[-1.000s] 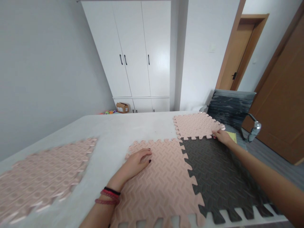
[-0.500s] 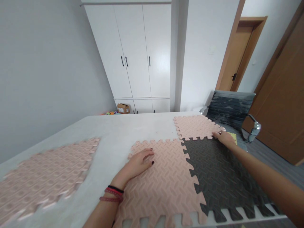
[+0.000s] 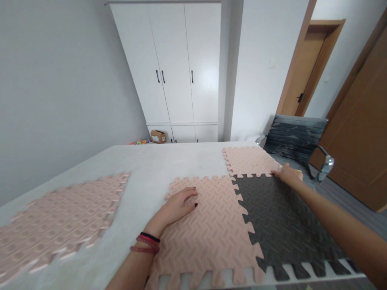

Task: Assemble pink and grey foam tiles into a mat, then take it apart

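Three foam puzzle mats lie joined on a pale table [image 3: 151, 161]: a near pink mat [image 3: 208, 233], a dark grey mat [image 3: 284, 225] to its right, and a far pink mat [image 3: 249, 161] behind the grey one. My left hand [image 3: 178, 207] rests flat on the near pink mat's far left corner, fingers spread. My right hand [image 3: 287, 173] presses down at the seam where the far pink mat meets the grey mat, at their right edge. Neither hand grips anything.
Another pink mat [image 3: 57, 221] lies loose at the table's left. A grey office chair [image 3: 296, 141] stands past the right edge. White wardrobe [image 3: 178, 68], a cardboard box [image 3: 158, 136] on the floor and wooden doors [image 3: 359, 121] are behind.
The far pink mat's teeth have closed into the grey mat's edge under my right hand. My left hand has stayed on the near pink mat.
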`<state>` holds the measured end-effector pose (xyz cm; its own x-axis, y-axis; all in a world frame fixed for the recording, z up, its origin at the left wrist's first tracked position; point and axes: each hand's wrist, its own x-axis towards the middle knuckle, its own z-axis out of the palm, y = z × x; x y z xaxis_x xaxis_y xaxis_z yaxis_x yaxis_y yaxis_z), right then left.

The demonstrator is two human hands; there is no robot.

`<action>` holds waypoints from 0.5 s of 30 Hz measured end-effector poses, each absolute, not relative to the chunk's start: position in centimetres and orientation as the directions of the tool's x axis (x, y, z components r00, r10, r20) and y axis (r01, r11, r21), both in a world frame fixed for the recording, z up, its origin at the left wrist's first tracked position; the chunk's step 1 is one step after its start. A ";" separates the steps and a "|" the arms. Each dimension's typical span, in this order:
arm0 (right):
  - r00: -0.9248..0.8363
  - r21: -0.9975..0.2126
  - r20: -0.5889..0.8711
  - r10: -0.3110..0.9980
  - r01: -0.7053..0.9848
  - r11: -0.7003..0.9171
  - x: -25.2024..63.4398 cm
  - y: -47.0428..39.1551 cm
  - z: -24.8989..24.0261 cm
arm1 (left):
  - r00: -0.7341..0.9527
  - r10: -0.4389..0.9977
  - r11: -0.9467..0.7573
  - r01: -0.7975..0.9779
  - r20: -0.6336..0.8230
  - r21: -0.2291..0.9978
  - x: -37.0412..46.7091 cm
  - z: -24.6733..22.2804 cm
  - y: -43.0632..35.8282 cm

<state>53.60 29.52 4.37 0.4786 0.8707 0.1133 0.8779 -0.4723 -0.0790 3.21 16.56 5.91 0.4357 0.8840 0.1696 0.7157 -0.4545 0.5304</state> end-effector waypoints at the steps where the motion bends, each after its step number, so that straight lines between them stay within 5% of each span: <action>1: 0.465 -0.043 0.135 0.875 0.885 -0.464 53.6 29.6 4.3 | 0.435 0.885 -0.453 0.718 0.167 0.528 3.2 5.9 16.5; 5: 0.366 0.048 0.237 0.900 0.921 -0.387 54.4 29.9 3.3 | 0.440 0.883 -0.458 0.724 0.166 0.516 3.3 6.0 16.4; 11: 0.243 -0.133 0.023 0.970 0.962 -0.238 57.5 30.5 0.7 | 0.436 0.883 -0.460 0.724 0.176 0.513 3.2 5.9 16.5; 15: 0.243 -0.066 0.016 0.970 0.968 -0.241 57.7 30.9 0.8 | 0.430 0.884 -0.458 0.724 0.182 0.515 3.3 6.0 16.3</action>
<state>57.66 30.86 0.75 0.2426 0.9700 0.0164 0.9683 -0.2410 -0.0663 3.27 16.33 6.02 0.4300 0.8842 0.1823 0.7244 -0.4584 0.5149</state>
